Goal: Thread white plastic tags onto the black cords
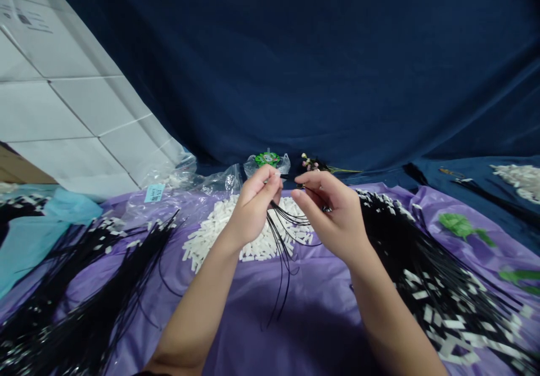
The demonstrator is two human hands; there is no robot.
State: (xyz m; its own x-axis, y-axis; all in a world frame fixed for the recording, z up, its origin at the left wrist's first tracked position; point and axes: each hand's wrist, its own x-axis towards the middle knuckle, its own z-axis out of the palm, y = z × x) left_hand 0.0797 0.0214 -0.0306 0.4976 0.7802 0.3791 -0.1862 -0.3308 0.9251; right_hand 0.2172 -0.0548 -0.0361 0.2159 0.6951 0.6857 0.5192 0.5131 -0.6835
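Above a heap of small white tube-like pieces (214, 227), my left hand (253, 210) is closed, thumb against forefinger. A bit of white shows at those fingertips, and thin black cords (280, 247) hang from beneath the hand. My right hand (335, 213) faces it with thumb and fingers curled around black cord. A short dark stretch of cord spans the gap between both sets of fingertips. Some cords loop across from one hand toward the other. Whether the white bit is joined to the cord is too small to tell.
Bundles of black cords with white ends lie left (122, 286) and right (405, 247) on a purple plastic sheet (253, 297). Behind are clear plastic bags (219, 180), a green round item (267, 158) and small flowers (310, 162). A dark blue cloth (316, 67) hangs at the back.
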